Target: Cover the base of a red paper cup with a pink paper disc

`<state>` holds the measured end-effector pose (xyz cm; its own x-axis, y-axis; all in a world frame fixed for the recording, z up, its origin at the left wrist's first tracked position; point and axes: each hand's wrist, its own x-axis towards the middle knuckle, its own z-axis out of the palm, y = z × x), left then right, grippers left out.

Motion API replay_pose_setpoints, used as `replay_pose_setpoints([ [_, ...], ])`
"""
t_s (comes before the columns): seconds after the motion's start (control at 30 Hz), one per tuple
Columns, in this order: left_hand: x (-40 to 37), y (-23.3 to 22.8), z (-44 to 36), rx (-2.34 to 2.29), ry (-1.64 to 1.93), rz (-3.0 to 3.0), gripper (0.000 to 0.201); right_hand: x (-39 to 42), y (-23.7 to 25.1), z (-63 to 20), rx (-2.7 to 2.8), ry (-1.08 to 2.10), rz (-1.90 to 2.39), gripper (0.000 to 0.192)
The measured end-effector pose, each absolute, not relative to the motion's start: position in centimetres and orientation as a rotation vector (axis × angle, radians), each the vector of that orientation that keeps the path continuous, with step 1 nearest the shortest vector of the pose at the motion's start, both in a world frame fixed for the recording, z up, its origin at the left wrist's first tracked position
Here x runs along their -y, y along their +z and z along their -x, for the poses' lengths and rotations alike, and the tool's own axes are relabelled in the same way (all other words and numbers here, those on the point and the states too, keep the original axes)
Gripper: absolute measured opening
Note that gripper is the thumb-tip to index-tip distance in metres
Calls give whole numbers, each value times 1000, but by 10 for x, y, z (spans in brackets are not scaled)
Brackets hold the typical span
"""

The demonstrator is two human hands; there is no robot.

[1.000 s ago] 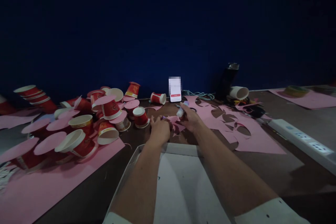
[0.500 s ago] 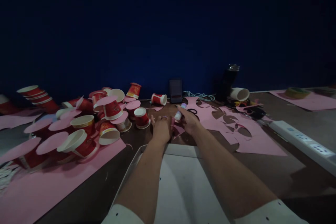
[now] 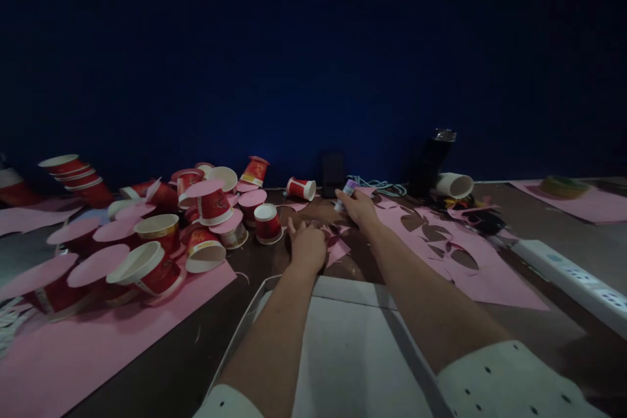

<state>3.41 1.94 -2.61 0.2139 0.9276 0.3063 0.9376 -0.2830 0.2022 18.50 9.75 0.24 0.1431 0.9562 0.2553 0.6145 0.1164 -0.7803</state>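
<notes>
Beyond the box [image 3: 353, 291], at its twelve o'clock, I see the left hand [image 3: 308, 247] half spread, palm down, any hold beneath it impossible to tell, the right hand [image 3: 360, 209] at its two o'clock with fingers curled, a pink scrap [image 3: 337, 251] at the left's three, and, gripped at the right's ten, a glue stick [image 3: 349, 187].

Tube [image 3: 349, 188] partly hidden by right hand [image 3: 361, 210]; power strip [image 3: 578, 281] cropped.

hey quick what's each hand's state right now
Left hand: low over the table; can't tell if it's holding anything.
Right hand: closed on a purple-and-white tube.
</notes>
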Motion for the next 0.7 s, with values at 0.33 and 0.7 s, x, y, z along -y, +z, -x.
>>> replay_pose_setpoints([
  [0.33, -22, -29, -36, 1849, -585, 2419, 26, -148, 4, -164, 1981, 162, 1762, 47],
  [0.7, -22, -29, -36, 1851, -608, 2435, 26, -138, -8, -155, 2075, 170, 1762, 46],
])
